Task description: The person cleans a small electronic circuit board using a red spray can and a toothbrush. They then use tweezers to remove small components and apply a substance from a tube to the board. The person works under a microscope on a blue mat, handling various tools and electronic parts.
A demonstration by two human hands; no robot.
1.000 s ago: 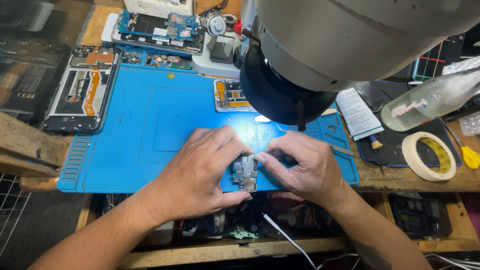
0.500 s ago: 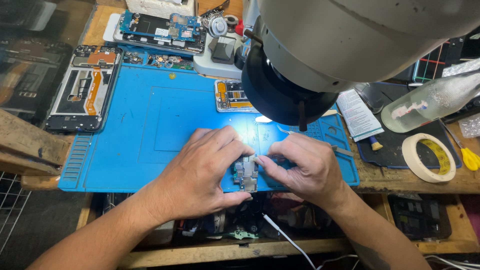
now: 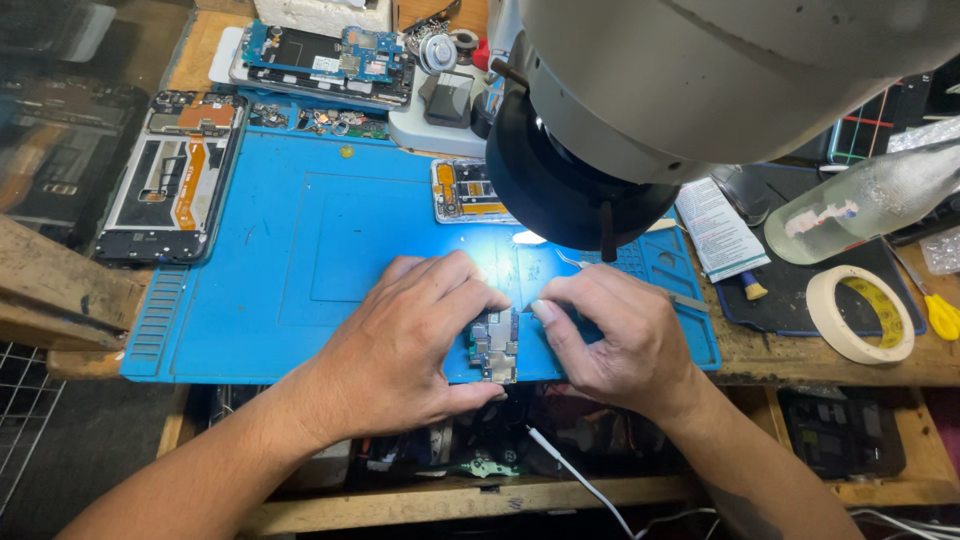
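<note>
A small phone circuit board (image 3: pixel 494 345) lies at the near edge of a blue work mat (image 3: pixel 300 250), lit from above by the microscope's lamp. My left hand (image 3: pixel 405 340) grips the board's left side, with the thumb under its near end and the fingers over its top. My right hand (image 3: pixel 612 335) is closed beside the board's right edge, thumb tip touching it; a thin metal tool (image 3: pixel 572 262) shows above its fingers, and I cannot tell whether the hand holds it.
A large microscope head (image 3: pixel 640 110) hangs over the mat. An opened phone frame (image 3: pixel 172 185) lies far left, another opened phone (image 3: pixel 320 55) at the back, and a small board (image 3: pixel 465 192) mid-mat. At right are a tape roll (image 3: pixel 860 312), a clear bottle (image 3: pixel 865 200) and a yellow-handled tool (image 3: pixel 935 310).
Both hands stay on the board with only slight finger shifts. The view has barely moved.
</note>
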